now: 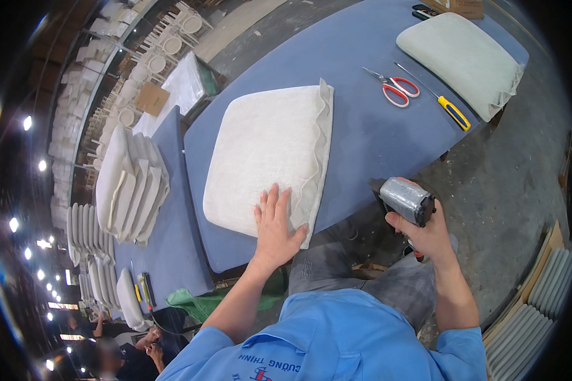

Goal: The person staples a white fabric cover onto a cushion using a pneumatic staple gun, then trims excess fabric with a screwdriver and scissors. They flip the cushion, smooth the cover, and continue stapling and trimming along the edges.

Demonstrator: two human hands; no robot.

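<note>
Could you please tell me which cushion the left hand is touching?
The cushion directly left of the red-handled scissors: the left hand rests on it, and on no other.

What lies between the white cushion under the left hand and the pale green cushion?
Scissors and a yellow-handled screwdriver, on the blue table, in the head view.

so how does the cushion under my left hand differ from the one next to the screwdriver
Contact: your left hand rests on the near cushion; no hand touches the far cushion.
Colour: the near cushion looks off-white, the far cushion faintly greenish.
Place: the near cushion lies close to your body, the far cushion at the blue table's right end.
Shared: both have rounded corners and loose fabric along one side.
</note>
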